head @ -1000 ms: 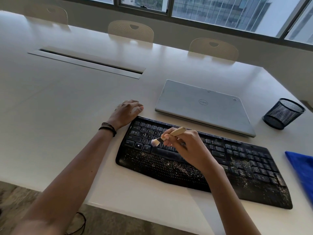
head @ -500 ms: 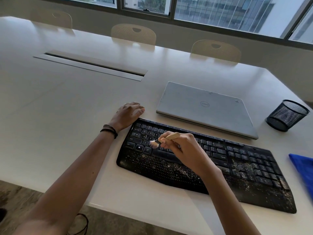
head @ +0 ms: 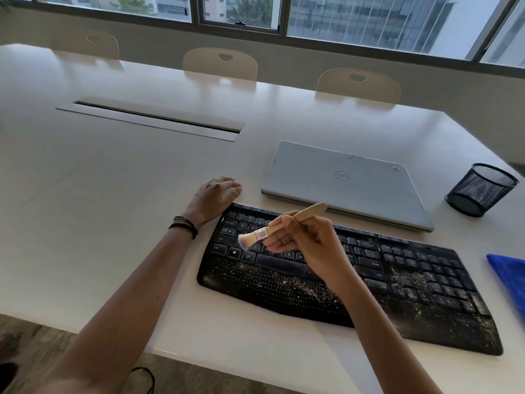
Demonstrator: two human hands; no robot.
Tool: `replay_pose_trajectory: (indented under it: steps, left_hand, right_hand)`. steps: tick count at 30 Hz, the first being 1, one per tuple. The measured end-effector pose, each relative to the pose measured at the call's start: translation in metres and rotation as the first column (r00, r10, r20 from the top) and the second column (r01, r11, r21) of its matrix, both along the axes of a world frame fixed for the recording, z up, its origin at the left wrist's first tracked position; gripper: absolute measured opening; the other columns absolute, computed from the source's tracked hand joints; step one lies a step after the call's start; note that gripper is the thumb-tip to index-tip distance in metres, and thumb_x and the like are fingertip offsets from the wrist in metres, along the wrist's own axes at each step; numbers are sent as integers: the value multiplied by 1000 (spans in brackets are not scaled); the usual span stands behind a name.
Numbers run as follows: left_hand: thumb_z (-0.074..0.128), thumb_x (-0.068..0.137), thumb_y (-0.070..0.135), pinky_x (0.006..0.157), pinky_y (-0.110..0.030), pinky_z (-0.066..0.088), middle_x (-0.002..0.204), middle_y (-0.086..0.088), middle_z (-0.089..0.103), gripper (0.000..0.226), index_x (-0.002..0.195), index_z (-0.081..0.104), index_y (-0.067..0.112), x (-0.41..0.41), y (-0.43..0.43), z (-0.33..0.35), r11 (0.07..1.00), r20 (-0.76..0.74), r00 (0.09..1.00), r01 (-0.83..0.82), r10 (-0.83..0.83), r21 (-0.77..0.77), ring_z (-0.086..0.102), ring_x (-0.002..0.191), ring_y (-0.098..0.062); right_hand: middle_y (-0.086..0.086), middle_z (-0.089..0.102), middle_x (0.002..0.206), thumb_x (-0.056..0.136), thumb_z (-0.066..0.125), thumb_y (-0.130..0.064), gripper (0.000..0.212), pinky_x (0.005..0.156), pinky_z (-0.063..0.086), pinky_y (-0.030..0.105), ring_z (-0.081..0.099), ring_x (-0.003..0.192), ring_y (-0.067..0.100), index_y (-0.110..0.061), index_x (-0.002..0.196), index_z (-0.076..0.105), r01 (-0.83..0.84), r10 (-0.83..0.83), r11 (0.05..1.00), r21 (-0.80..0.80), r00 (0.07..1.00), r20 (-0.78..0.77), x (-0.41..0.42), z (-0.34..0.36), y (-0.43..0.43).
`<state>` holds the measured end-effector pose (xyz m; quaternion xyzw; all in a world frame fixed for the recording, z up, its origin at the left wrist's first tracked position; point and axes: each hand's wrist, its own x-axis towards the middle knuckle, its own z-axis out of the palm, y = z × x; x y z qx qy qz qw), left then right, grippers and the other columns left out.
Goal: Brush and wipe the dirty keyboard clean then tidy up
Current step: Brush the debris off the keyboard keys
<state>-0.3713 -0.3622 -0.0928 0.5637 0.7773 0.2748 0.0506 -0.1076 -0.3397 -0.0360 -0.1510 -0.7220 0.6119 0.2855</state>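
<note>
"Two hands are in view. How do they stand?"

"Well apart. The right hand (head: 309, 245) is curled round the wooden handle of a small brush (head: 267, 231), thumb and fingers pinching it, above the left half of the keyboard (head: 412, 280). The left hand (head: 211, 199) lies relaxed on the white table (head: 113, 194), holding nothing, just beside the keyboard's far left corner."

"Do the bristles touch the keys?"

"I cannot tell. They point down and left, over the keys near the left end, and the handle tilts up toward the laptop (head: 341, 180)."

"Where does the keyboard lie?"

"It is black and sits near the table's front edge, with the closed grey laptop just behind it. Pale crumbs (head: 298, 285) speckle its palm rest and the keys at its right end."

"Anything else on the table?"

"A black mesh cup (head: 480, 191) stands to the right of the laptop. A blue cloth (head: 508, 274) lies at the right edge of the view, beside the keyboard. A long cable slot (head: 153, 118) is set in farther back on the left. Dark bands (head: 184, 226) circle the left wrist."
</note>
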Motion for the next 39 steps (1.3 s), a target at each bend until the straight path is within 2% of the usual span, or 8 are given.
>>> replay_pose_trajectory:
  steps: [7, 11, 14, 19, 24, 28, 33, 39]
  left_hand:
    - [33, 87, 47, 100, -39, 37, 131, -10, 55, 54, 118, 63, 14, 2, -1, 3, 1000, 23, 1000, -12, 12, -10, 49, 121, -24]
    - [39, 93, 42, 101, -41, 38, 131, -11, 55, 46, 119, 62, 13, 1, -1, 2, 1000, 17, 1000, -7, 7, -7, 49, 121, -26]
    - [35, 89, 45, 101, -42, 39, 130, -11, 55, 52, 119, 63, 13, 1, -1, 3, 1000, 26, 1000, -10, 10, -8, 50, 121, -26]
    - [41, 94, 40, 101, -44, 39, 130, -12, 55, 43, 119, 62, 12, -1, 0, 5, 1000, 23, 1000, -5, 5, -2, 50, 121, -26]
    - [42, 96, 38, 102, -44, 38, 130, -11, 55, 39, 118, 63, 13, -1, -4, 0, 1000, 23, 1000, -13, 13, -3, 50, 121, -26]
    - [34, 87, 47, 101, -44, 39, 129, -10, 56, 53, 117, 63, 14, 0, -5, 1, 1000, 35, 999, -16, 17, -12, 51, 119, -26]
    - [39, 93, 41, 100, -44, 39, 129, -12, 56, 44, 117, 63, 13, 2, -2, 2, 1000, 37, 999, -1, 1, -6, 51, 119, -27]
    - [43, 97, 33, 101, -43, 39, 129, -12, 55, 36, 118, 62, 11, 2, -1, 2, 1000, 24, 1000, 4, -4, 0, 50, 120, -26]
  right_hand:
    - [-8, 69, 99, 93, 52, -13, 18, 66, 56, 21, 67, 82, 6, -8, 101, 68, -86, 26, 890, 447, 990, 139, -4, -6, -9]
    - [-5, 69, 91, 94, 42, -35, 33, 58, 55, 32, 66, 68, 8, -12, 89, 65, -70, -43, 766, 640, 986, 160, -4, -9, -9]
    - [-5, 66, 78, 95, 40, -39, 33, 55, 54, 35, 64, 64, 9, -16, 90, 62, -33, -57, 774, 633, 991, 120, -2, -8, -8]
    - [-10, 69, 99, 95, 35, -47, 46, 58, 55, 29, 65, 72, 5, -13, 93, 67, -23, -76, 736, 677, 990, 117, -6, -5, -11]
    - [1, 67, 74, 96, 34, -47, 49, 53, 52, 36, 64, 60, 11, -11, 73, 60, 11, -120, 748, 664, 986, 118, -5, -11, -11]
    - [-3, 69, 78, 95, 34, -48, 47, 56, 55, 31, 66, 65, 6, -14, 84, 64, 26, -107, 762, 647, 991, 86, -3, -11, -12]
    - [4, 62, 62, 95, 32, -51, 57, 48, 49, 40, 60, 52, 18, -5, 76, 60, 22, -110, 773, 634, 989, 100, -2, -10, -8]
    - [-10, 69, 92, 94, 44, -38, 39, 54, 51, 25, 64, 68, 10, -8, 84, 67, -32, -27, 806, 591, 996, 91, -11, -2, -16]
